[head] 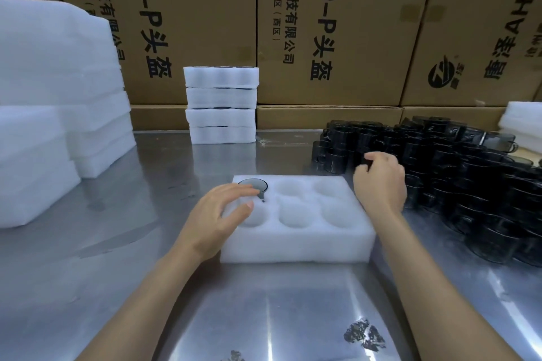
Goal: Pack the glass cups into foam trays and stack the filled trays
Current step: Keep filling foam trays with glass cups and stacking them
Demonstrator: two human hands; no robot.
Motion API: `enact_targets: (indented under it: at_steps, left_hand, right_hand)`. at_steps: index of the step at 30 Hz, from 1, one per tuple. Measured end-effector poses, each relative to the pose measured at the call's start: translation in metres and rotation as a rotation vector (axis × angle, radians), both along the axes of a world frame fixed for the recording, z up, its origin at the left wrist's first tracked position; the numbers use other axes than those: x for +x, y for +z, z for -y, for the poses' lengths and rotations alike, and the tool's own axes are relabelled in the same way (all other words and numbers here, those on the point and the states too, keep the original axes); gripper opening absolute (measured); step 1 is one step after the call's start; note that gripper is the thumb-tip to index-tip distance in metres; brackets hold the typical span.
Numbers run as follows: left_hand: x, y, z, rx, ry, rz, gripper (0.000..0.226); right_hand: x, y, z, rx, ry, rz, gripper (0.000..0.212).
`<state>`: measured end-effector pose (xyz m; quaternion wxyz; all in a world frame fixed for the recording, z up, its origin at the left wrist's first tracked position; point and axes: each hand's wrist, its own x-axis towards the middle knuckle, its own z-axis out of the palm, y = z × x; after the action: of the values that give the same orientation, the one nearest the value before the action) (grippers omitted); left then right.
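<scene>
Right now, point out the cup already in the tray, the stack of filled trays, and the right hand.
cup (252, 185), head view, its rim.
stack of filled trays (222, 117), head view, front face.
right hand (381, 182), head view, its back.

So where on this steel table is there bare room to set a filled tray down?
Bare steel table lies between the white foam sheets at left and the six-pocket white foam tray, running back to the stack of filled foam trays. The near edge below the tray is also bare. The right side is crowded with dark glass cups, where the right hand reaches.
</scene>
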<state>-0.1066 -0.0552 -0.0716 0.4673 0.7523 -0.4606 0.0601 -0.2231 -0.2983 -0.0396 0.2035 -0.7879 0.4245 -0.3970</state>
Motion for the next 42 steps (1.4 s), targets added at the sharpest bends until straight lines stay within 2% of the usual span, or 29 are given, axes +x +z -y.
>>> enact_targets:
  at_steps: [7,13,18,24,28,30,33,34,38,40,42]
  left_hand:
    - [-0.001,0.001,0.000,0.000,-0.003,-0.003,0.043]
    - [-0.001,0.002,-0.001,0.017,0.004,0.021,0.049]
    - [-0.001,0.002,-0.001,0.022,0.008,0.029,0.043]
    - [0.000,0.002,-0.001,0.029,0.013,0.047,0.037]
    - [0.001,0.003,-0.001,0.031,0.016,0.037,0.040]
    - [0.000,0.004,-0.001,0.027,0.021,0.053,0.039]
    - [-0.001,0.007,-0.002,0.032,0.031,0.068,0.039]
    - [-0.001,0.008,-0.003,0.038,0.032,0.067,0.039]
    - [-0.005,0.013,-0.003,0.032,0.021,0.027,0.034]
    - [-0.008,0.014,-0.003,0.035,0.013,-0.003,0.035]
    - [-0.009,0.015,-0.002,0.050,0.000,-0.054,0.032]
  right_hand:
    - [-0.007,-0.021,0.012,0.029,-0.254,-0.353,0.038]
    - [-0.002,-0.021,0.017,-0.090,-0.234,-0.440,0.012]
    - [-0.001,-0.023,0.015,-0.128,-0.005,-0.351,0.025]
    - [-0.007,-0.030,0.025,-0.220,0.196,-0.263,0.015]
    - [-0.007,-0.033,0.033,-0.068,0.315,-0.216,0.011]
    - [-0.006,-0.033,0.037,-0.043,0.292,-0.195,0.023]
    - [-0.006,-0.033,0.039,0.027,0.195,-0.186,0.066]
    - [-0.006,-0.034,0.039,0.060,0.175,-0.199,0.074]
    - [-0.006,-0.036,0.039,0.197,0.167,-0.250,0.079]
    - [-0.006,-0.031,0.036,0.265,0.160,-0.177,0.076]
    - [-0.008,-0.021,0.032,0.289,0.171,-0.008,0.067]
